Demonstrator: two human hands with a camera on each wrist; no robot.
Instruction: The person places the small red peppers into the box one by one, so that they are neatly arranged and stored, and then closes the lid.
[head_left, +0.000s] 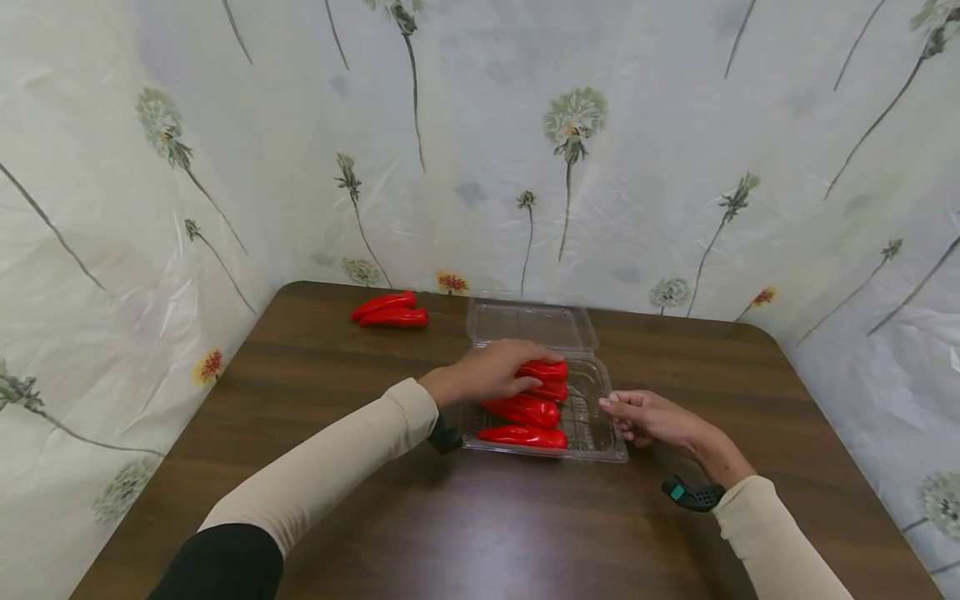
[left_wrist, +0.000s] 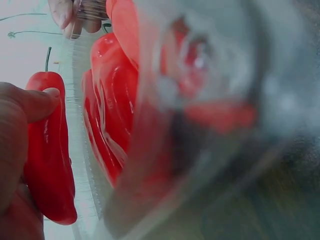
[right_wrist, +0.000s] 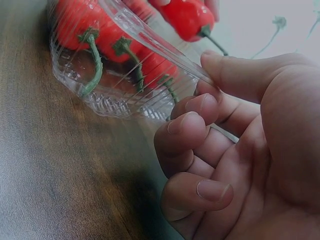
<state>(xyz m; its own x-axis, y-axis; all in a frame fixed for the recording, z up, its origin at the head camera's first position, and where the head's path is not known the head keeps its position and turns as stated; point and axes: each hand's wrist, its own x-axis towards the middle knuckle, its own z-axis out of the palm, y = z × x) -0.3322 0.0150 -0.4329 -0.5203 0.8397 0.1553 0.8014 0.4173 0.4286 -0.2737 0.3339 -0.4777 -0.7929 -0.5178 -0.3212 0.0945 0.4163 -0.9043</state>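
Beige sleeves [head_left: 322, 471] come nearest; left grip [head_left: 497, 371], curled, holds 1 pepper [left_wrist: 50, 150]; right grip [head_left: 652, 417] pinches the clear tray [head_left: 597, 433] by its rim [right_wrist: 155, 42], presumably steadying it.

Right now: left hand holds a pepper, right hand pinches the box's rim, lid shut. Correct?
Lid is wrong: it's open, at the box's far side, per the head view. Left hand holds a pepper, right hand pinches the rim: both right.

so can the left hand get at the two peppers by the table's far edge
Probably not yet: the left hand grips a pepper over the clear box. With that released, likely yes; the way across the tabletop to the two peppers looks free.
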